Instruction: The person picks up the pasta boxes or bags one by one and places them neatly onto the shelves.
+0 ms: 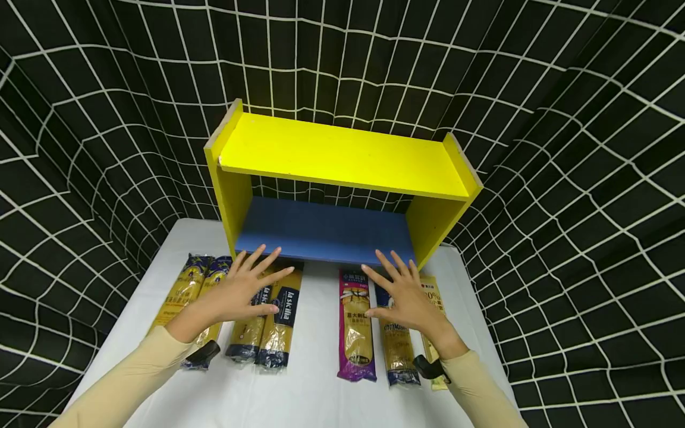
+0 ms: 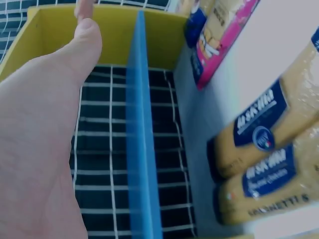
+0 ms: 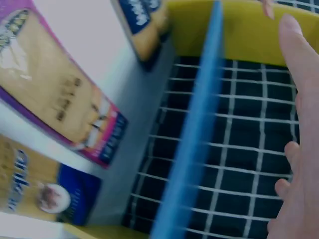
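Note:
Both hands are held up with fingers spread, and neither holds anything. In the head view, the left hand (image 1: pixel 238 294) is over two la Skilia spaghetti packs (image 1: pixel 285 315), partly covering them. The right hand (image 1: pixel 409 300) is over a pasta pack with dark blue ends (image 1: pixel 398 353), beside a purple-edged pasta pack (image 1: pixel 357 327). Just beyond the fingertips stands a shelf unit with a yellow top board (image 1: pixel 342 156) and a blue lower board (image 1: pixel 326 229). Both wrist views show the blue board edge-on beside the hand; whether any fingertip touches it I cannot tell.
At the left of the white tablecloth (image 1: pixel 316 386) lie two yellow pasta packs with blue tops (image 1: pixel 182 291). A pale yellow pack (image 1: pixel 432 291) lies at the right, partly behind the right hand. Black curtain with a white grid (image 1: pixel 342 65) surrounds the table.

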### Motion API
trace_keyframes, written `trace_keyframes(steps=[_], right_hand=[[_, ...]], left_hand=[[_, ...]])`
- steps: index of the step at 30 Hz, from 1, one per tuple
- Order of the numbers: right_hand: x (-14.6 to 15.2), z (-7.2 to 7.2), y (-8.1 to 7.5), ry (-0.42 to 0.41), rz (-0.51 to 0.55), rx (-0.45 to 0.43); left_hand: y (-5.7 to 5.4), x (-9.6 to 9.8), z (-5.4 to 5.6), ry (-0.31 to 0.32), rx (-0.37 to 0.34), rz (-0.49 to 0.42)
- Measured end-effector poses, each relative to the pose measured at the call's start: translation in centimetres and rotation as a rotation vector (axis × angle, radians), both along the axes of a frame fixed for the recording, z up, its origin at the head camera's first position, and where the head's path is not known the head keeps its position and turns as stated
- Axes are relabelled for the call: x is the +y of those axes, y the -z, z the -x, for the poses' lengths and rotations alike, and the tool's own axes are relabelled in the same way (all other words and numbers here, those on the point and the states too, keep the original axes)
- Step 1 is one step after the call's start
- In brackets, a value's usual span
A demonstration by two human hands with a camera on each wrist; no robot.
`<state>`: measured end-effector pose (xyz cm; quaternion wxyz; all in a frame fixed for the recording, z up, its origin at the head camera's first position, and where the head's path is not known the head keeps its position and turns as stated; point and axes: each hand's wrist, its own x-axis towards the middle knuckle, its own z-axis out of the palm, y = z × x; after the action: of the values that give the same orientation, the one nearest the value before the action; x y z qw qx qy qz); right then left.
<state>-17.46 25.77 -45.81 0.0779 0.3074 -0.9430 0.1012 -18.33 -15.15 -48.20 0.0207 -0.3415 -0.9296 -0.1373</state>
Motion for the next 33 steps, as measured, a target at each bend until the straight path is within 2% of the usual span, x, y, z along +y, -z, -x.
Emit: trace_keyframes(steps=[6,11,13,17,20,24,28,33], right_hand=[[1.4,1.2,-4.5,-0.04,0.062,0.09],[3.3,2.6,-9.2,-0.065,0.189,0.24],[4.3,3.3,-11.1,-0.055,0.238,0.294],[6.7,4.9,-13.9,0.033,0.335,0.318],[8.4,6.0,-15.0,0.136,0.399,0.29],[10.2,7.2,-15.7,0.244,0.45,0.251],[11.0,8.1,-16.1,0.334,0.456,0.17],[11.5,8.4,-15.8,0.426,0.464,0.035]], left_hand=[[0.9,-3.3,-1.0,-0.078,-0.063,-0.089],[1.5,-6.0,-1.7,-0.153,-0.065,-0.129],[1.6,-7.0,-1.9,-0.175,-0.057,-0.148],[1.7,-8.9,-2.5,-0.208,-0.04,-0.192],[1.6,-9.9,-2.8,-0.233,-0.045,-0.226],[1.8,-11.1,-3.1,-0.275,-0.059,-0.258],[2.4,-12.2,-3.1,-0.301,-0.058,-0.289],[3.1,-13.2,-3.5,-0.333,-0.07,-0.327]])
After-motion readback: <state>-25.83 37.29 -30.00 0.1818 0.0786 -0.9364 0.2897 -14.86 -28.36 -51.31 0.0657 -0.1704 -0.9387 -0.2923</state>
